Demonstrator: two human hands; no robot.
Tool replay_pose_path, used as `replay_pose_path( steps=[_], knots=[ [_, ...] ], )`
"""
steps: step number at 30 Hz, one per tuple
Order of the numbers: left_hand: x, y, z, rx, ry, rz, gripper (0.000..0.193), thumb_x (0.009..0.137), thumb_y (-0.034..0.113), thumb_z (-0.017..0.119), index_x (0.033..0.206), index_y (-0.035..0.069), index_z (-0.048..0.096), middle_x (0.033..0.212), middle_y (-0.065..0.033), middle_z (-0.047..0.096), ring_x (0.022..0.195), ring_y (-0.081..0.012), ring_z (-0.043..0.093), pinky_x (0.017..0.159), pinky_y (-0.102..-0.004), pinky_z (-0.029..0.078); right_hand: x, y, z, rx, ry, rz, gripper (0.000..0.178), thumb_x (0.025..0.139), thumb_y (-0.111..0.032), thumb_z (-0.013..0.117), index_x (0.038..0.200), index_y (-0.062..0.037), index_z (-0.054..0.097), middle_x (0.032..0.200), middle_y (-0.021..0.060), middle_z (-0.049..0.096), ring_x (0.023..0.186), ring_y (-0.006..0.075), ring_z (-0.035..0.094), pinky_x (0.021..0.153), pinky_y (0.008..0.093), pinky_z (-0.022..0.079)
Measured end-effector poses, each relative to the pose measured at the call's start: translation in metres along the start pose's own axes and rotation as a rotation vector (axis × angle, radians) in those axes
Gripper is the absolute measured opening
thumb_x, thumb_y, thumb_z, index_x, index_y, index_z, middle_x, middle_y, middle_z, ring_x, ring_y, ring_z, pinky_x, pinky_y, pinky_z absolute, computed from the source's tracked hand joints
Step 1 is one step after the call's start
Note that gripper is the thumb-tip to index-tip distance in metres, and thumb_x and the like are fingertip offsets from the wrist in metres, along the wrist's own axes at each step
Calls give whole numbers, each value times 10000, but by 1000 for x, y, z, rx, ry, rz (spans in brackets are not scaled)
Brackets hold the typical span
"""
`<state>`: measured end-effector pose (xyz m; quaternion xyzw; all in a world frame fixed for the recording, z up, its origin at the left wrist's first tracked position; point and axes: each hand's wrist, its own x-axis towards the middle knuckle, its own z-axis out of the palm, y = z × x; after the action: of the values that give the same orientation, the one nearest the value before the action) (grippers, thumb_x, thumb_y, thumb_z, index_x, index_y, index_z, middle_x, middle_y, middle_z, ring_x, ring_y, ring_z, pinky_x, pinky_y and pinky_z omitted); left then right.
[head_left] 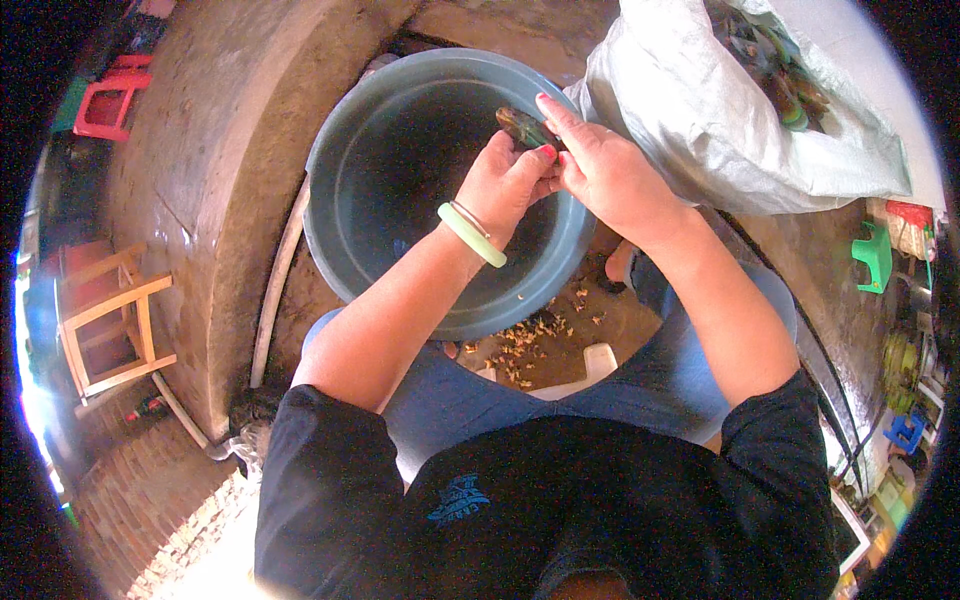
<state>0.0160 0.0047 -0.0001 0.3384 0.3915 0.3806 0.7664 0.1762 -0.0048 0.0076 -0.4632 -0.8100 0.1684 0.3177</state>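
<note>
Over the big grey-blue tub [330, 165], my left hand [505, 185] is closed round a dark brown-green mussel [522, 126]. A pale green bangle and a thin one circle that wrist. My right hand [612, 172] meets it at the mussel's right end. Its index finger stretches out beyond the shell, while the other fingers curl in. Whether those curled fingers hold a small tool is hidden. The tub's inside is dark and its contents are hard to make out. To the upper right, a white woven sack [690, 110] gapes open with several green-edged mussels [775, 65] in it.
Small orange-brown scraps [525, 345] litter the wet floor between the tub and my knees. A curved concrete wall [240, 190] and a pipe [278, 285] run along the left. Farther off are a wooden stool [105, 320], a red plastic stool [105, 100] and a green stool [873, 257].
</note>
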Motion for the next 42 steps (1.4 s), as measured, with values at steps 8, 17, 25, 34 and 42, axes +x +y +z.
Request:
replay_pose_path(
  steps=[8, 17, 25, 34, 42],
  knots=[
    [2, -1, 2, 31, 6, 8, 217, 849, 107, 514, 1000, -48, 509, 927, -110, 605, 817, -173, 612, 740, -301, 514, 0, -7, -3, -78, -66, -22, 568, 773, -76, 601, 1302, 0, 410, 960, 229, 619, 857, 354, 625, 751, 418, 523],
    [5, -5, -11, 319, 20, 28, 222, 823, 119, 502, 944, -65, 534, 800, -84, 579, 683, -140, 557, 596, -266, 463, -1, -5, -3, 34, -97, -84, 523, 763, -153, 661, 1232, -11, 477, 1086, 191, 593, 993, 346, 585, 871, 390, 487],
    [5, 2, -15, 287, -106, -69, 304, 848, 101, 493, 1133, -5, 490, 972, -83, 602, 903, -185, 611, 802, -313, 522, -1, -5, -17, 147, -178, 34, 481, 782, -89, 658, 1233, -58, 494, 1108, 182, 583, 974, 343, 588, 842, 381, 491],
    [4, -2, -10, 33, -138, -187, 209, 885, 152, 536, 983, -25, 591, 948, -110, 635, 856, -200, 630, 786, -326, 518, -8, -11, 1, -321, -69, -191, 460, 780, -182, 618, 1167, 44, 511, 920, 148, 606, 818, 280, 635, 711, 361, 537],
    [-1, 2, -6, -57, -176, -210, 217, 907, 152, 500, 984, -30, 589, 962, -121, 634, 895, -218, 627, 823, -351, 508, -8, -11, -3, -277, -35, -213, 438, 773, -175, 616, 1143, 42, 526, 878, 143, 606, 771, 278, 638, 664, 363, 537]
  ],
)
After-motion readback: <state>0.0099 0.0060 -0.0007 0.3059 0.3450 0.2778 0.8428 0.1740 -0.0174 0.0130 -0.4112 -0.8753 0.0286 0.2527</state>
